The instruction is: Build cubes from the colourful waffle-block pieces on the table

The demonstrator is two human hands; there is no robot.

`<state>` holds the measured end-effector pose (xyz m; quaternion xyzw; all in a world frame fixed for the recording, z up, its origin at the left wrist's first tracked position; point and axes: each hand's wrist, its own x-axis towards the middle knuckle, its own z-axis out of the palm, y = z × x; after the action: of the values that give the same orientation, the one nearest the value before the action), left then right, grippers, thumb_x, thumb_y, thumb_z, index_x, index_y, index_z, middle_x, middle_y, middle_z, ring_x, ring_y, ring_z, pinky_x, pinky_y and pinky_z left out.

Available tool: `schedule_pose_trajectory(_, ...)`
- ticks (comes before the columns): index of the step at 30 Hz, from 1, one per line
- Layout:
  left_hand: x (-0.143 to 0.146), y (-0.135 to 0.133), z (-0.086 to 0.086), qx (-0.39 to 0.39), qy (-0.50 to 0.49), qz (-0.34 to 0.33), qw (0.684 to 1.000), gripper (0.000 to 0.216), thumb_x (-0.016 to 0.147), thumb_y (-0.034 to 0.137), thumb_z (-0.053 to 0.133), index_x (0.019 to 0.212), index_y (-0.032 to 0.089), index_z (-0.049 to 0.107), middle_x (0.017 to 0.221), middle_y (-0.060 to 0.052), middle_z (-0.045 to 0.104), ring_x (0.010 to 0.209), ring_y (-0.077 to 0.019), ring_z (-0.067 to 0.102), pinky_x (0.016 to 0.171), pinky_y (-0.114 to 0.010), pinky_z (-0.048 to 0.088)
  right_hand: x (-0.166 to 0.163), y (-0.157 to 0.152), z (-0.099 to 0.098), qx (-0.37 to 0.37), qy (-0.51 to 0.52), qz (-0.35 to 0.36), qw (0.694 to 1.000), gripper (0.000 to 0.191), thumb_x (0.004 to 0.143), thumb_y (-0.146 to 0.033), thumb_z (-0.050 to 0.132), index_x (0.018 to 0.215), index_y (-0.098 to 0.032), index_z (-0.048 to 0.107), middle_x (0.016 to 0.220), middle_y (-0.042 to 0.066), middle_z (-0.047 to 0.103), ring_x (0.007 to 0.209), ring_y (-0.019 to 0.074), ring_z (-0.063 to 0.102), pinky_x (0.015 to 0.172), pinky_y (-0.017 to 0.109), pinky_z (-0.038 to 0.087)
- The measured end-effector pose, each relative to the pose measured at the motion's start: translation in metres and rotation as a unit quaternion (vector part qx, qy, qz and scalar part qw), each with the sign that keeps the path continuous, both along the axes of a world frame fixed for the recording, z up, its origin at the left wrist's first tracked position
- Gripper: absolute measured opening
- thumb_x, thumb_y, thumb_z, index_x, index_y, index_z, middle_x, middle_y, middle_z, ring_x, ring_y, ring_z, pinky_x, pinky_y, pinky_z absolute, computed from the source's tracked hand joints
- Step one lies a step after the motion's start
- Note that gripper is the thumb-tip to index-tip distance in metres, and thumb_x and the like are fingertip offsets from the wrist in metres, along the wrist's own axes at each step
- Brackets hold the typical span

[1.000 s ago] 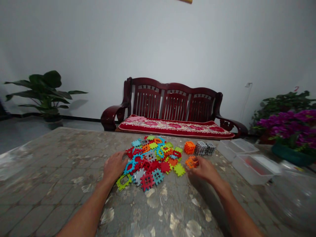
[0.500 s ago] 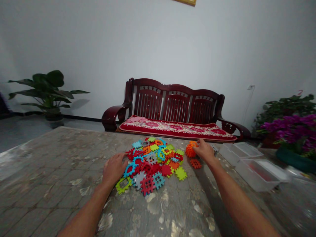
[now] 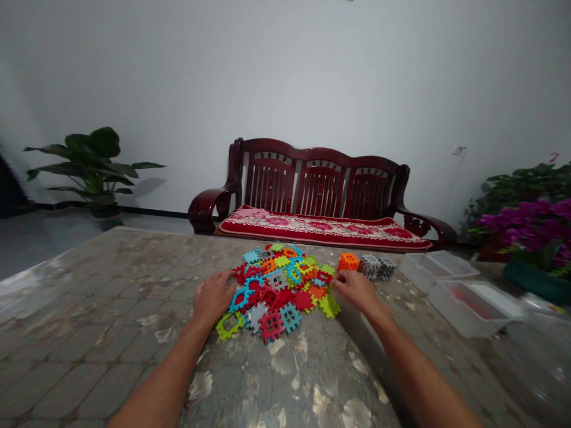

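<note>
A heap of toothed plastic interlocking pieces (image 3: pixel 277 279) in red, blue, lime, orange and grey lies on the table. My left hand (image 3: pixel 214 299) rests at the heap's left edge, fingers loosely bent and apart, with nothing visible in it. Over at the right edge, my right hand (image 3: pixel 355 289) has its fingers drawn together near an orange piece (image 3: pixel 318 292) and red ones; whatever they hold is hidden. Just beyond that hand stands an orange stack of pieces (image 3: pixel 348 261). Beside it, to the right, is a grey stack (image 3: pixel 377 267).
Clear plastic boxes (image 3: pixel 473 303) stand on the right of the cloth-covered table (image 3: pixel 134 309), one with something red inside. Purple flowers (image 3: pixel 535 229) are behind them. A wooden bench (image 3: pixel 319 190) with a red cover faces the table's far edge. A potted plant (image 3: pixel 96 166) stands at left.
My right hand has moved from the orange stack left and nearer, to the heap's edge. The loose orange piece below the stack no longer shows. The grey stack is now uncovered. My left hand stays by the heap.
</note>
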<state>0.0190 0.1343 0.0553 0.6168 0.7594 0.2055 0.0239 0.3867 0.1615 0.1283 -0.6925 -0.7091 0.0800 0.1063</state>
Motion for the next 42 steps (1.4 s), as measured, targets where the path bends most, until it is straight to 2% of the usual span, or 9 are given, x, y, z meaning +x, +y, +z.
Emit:
schedule_pose_trajectory(6, 0.002, -0.001, 0.002, 0.012, 0.0, 0.006, 1.0, 0.04, 0.094, 0.031, 0.047, 0.128, 0.026, 0.069, 0.138, -0.008, 0.069, 0.129, -0.0264, 0.061, 0.112, -0.043, 0.044, -0.026, -0.008, -0.015, -0.026, -0.064, -0.014, 0.998, 0.035, 0.093, -0.046, 0.053, 0.097, -0.022, 0.077, 0.099, 0.012, 0.078, 0.096, 0.0274, 0.073, 0.074, 0.03, 0.046)
schedule_pose_trajectory(12, 0.001, -0.001, 0.001, 0.011, -0.008, -0.005, 1.0, 0.04, 0.095, 0.03, 0.047, 0.128, 0.025, 0.069, 0.139, -0.009, 0.069, 0.13, -0.0274, 0.06, 0.113, -0.046, 0.042, -0.037, 0.002, -0.016, -0.041, -0.068, -0.043, 0.996, 0.031, 0.088, -0.033, 0.055, 0.105, -0.02, 0.077, 0.106, 0.014, 0.078, 0.102, 0.0301, 0.073, 0.078, 0.032, 0.05)
schedule_pose_trajectory(16, 0.001, -0.001, 0.0, 0.016, -0.006, -0.003, 1.0, 0.04, 0.093, 0.029, 0.048, 0.127, 0.025, 0.069, 0.138, -0.009, 0.069, 0.13, -0.0265, 0.061, 0.114, -0.045, 0.042, -0.037, 0.005, -0.017, -0.049, -0.06, -0.049, 0.996, 0.028, 0.085, -0.028, 0.058, 0.102, -0.02, 0.078, 0.104, 0.014, 0.079, 0.101, 0.0303, 0.073, 0.079, 0.033, 0.05)
schedule_pose_trajectory(20, 0.001, -0.001, 0.0, 0.015, -0.009, 0.002, 1.0, 0.039, 0.093, 0.028, 0.048, 0.127, 0.025, 0.069, 0.138, -0.008, 0.07, 0.13, -0.0256, 0.061, 0.114, -0.044, 0.041, -0.032, 0.008, -0.02, -0.021, -0.022, -0.05, 0.998, 0.025, 0.085, -0.022, 0.057, 0.099, -0.022, 0.077, 0.102, 0.01, 0.079, 0.097, 0.0253, 0.073, 0.076, 0.029, 0.048)
schedule_pose_trajectory(23, 0.002, -0.001, 0.001, 0.014, -0.01, 0.002, 1.0, 0.039, 0.094, 0.03, 0.048, 0.126, 0.025, 0.069, 0.138, -0.008, 0.07, 0.129, -0.0265, 0.061, 0.113, -0.044, 0.042, -0.029, 0.011, -0.025, -0.002, 0.076, -0.038, 0.996, 0.021, 0.086, -0.023, 0.058, 0.098, -0.021, 0.076, 0.098, 0.006, 0.079, 0.093, 0.022, 0.072, 0.073, 0.026, 0.046)
schedule_pose_trajectory(27, 0.002, -0.002, 0.001, 0.014, -0.007, 0.0, 1.0, 0.04, 0.094, 0.028, 0.048, 0.128, 0.024, 0.068, 0.139, -0.009, 0.069, 0.129, -0.0274, 0.061, 0.113, -0.045, 0.042, -0.025, 0.012, -0.034, 0.02, 0.205, 0.003, 0.979, 0.027, 0.083, -0.02, 0.057, 0.104, -0.018, 0.074, 0.093, 0.005, 0.078, 0.086, 0.0195, 0.071, 0.073, 0.025, 0.049)
schedule_pose_trajectory(31, 0.001, -0.002, 0.002, 0.007, -0.003, -0.002, 1.0, 0.04, 0.094, 0.029, 0.048, 0.128, 0.023, 0.068, 0.138, -0.01, 0.069, 0.129, -0.0277, 0.062, 0.111, -0.045, 0.043, -0.008, 0.007, -0.043, 0.068, 0.276, 0.066, 0.957, 0.025, 0.082, -0.023, 0.052, 0.095, -0.018, 0.073, 0.09, 0.005, 0.077, 0.083, 0.0208, 0.07, 0.079, 0.03, 0.052)
schedule_pose_trajectory(37, 0.001, -0.002, 0.003, 0.004, 0.002, -0.002, 1.0, 0.041, 0.094, 0.03, 0.047, 0.129, 0.024, 0.069, 0.138, -0.009, 0.069, 0.129, -0.0276, 0.061, 0.112, -0.044, 0.044, 0.034, -0.005, -0.062, 0.129, 0.265, 0.046, 0.954, 0.024, 0.08, -0.022, 0.049, 0.091, -0.019, 0.07, 0.1, 0.007, 0.076, 0.092, 0.0213, 0.069, 0.087, 0.032, 0.052)
schedule_pose_trajectory(42, 0.0, -0.001, 0.001, 0.007, 0.008, -0.009, 1.0, 0.042, 0.094, 0.031, 0.045, 0.129, 0.023, 0.068, 0.14, -0.009, 0.068, 0.13, -0.0277, 0.061, 0.113, -0.045, 0.043, 0.034, -0.017, -0.068, 0.121, 0.199, 0.001, 0.972, 0.028, 0.08, -0.019, 0.05, 0.098, -0.019, 0.07, 0.106, 0.007, 0.075, 0.092, 0.0199, 0.069, 0.087, 0.031, 0.052)
